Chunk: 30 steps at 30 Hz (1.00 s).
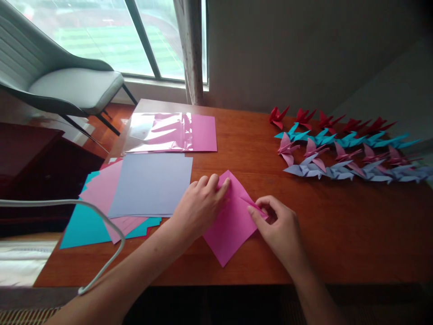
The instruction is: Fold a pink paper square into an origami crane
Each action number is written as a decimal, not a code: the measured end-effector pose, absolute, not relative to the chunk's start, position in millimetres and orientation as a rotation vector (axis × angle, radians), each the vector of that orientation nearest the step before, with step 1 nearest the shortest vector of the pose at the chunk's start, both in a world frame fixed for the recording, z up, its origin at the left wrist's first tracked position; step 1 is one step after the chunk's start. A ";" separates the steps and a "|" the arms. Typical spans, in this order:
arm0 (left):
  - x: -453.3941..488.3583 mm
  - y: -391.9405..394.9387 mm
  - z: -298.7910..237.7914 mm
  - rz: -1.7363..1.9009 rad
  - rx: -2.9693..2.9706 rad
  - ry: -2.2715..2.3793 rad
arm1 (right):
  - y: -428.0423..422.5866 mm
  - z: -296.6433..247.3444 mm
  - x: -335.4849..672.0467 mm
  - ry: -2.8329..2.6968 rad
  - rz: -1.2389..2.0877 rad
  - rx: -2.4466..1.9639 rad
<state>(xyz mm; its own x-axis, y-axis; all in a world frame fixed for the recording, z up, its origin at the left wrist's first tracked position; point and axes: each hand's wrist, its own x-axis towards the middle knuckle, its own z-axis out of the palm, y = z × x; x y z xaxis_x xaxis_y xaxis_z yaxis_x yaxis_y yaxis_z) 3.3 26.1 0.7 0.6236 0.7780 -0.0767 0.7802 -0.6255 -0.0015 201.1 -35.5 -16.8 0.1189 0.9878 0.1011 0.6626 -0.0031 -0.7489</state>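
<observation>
A bright pink sheet of origami paper [228, 230] lies diamond-wise on the wooden table, one corner pointing at me. Creases and a lifted fold show along its upper right side. My left hand [206, 198] rests over the upper left part of the paper, its index finger pressed near the top corner and the other fingers curled. At the right corner, my right hand [275, 221] pinches the raised edge between thumb and fingers. Just left of my left hand lie grey-blue paper sheets [152, 185].
Rows of folded paper cranes [341, 140] in red, turquoise, pink and grey-blue stand at the right. Pink paper [204, 133] sticks out of a clear sleeve [158, 131] behind. Turquoise sheets [84, 225] lie under the stack. A white cable [115, 225] crosses the left side, near my forearm.
</observation>
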 end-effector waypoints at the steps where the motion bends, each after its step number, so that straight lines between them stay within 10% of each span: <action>1: 3.2 27.8 0.8 -0.130 2.811 1.339 | -36.5 -18.2 198.9 -1.612 0.597 -1.724; 30: 10.1 38.9 -9.9 -0.105 2.845 1.393 | -45.1 -33.0 192.3 -2.323 -0.096 -1.281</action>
<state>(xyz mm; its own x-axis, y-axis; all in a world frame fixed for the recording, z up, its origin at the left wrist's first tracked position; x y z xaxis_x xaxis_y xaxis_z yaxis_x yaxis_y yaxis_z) 10.1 38.9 -9.9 0.6115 0.7898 -0.0470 0.7880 -0.6133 -0.0541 192.3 -45.1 -33.0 -0.4449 0.7788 0.4422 0.8126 0.5586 -0.1664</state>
